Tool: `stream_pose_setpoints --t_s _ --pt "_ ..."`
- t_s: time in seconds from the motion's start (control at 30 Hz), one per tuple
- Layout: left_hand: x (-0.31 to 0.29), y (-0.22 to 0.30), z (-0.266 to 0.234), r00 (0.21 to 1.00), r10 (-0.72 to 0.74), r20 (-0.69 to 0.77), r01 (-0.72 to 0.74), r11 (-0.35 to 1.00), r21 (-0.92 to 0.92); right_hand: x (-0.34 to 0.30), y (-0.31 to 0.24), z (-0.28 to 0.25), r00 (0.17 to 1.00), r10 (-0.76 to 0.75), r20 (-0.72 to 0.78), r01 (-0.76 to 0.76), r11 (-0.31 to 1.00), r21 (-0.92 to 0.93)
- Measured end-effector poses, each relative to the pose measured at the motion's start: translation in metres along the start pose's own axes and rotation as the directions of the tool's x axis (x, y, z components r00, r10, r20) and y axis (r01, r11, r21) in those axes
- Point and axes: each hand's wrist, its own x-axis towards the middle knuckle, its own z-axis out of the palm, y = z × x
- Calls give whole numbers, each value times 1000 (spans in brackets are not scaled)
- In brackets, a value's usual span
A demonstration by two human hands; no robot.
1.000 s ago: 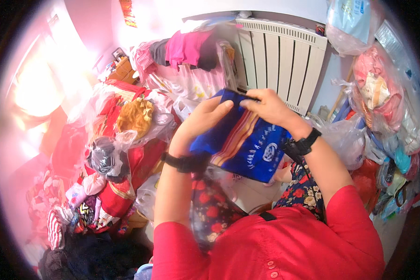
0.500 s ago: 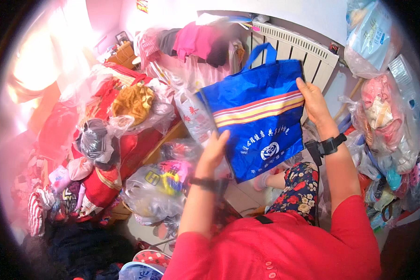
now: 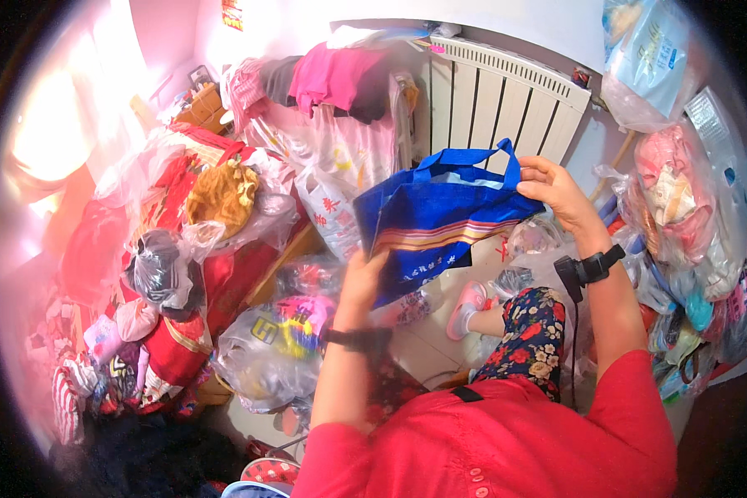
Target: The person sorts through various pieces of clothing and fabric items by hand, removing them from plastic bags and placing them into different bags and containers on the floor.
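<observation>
A blue tote bag (image 3: 419,212) with red, white and yellow stripes hangs between my two hands in front of me. Its top is tilted away, so the light lining and both blue handles show at the upper edge. My left hand (image 3: 363,278) grips the bag's left side, thumb on the front; its other fingers are hidden behind the fabric. On the opposite side, my right hand (image 3: 552,189) pinches the upper right corner beside a handle. The lower part of the bag is foreshortened and slightly blurred.
A white radiator (image 3: 506,100) stands against the far wall. Bundled clothes and plastic bags (image 3: 261,357) are heaped to the left. More clear bags (image 3: 676,191) hang at the right. A brown fluffy item (image 3: 222,197) tops the left heap. My pink shoe (image 3: 468,309) rests on the tiled floor.
The bag has tipped from facing me nearly flat to lying back, lower, with its mouth now showing. My right hand has moved down slightly, and my left hand has moved a little lower and left.
</observation>
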Motion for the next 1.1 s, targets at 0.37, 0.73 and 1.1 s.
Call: stream_pose_setpoints --t_s 0.37,0.73,1.1 --pt "-11 -2 -2 998 28 58 -44 953 301 12 -17 10 980 -77 182 90 994 -65" --pt "-21 4 20 988 11 157 -51 965 255 15 -2 29 865 411 287 -339 901 -270" --pt "-13 -23 -10 994 -65 -82 88 948 307 9 -90 45 939 -140 313 110 988 111"
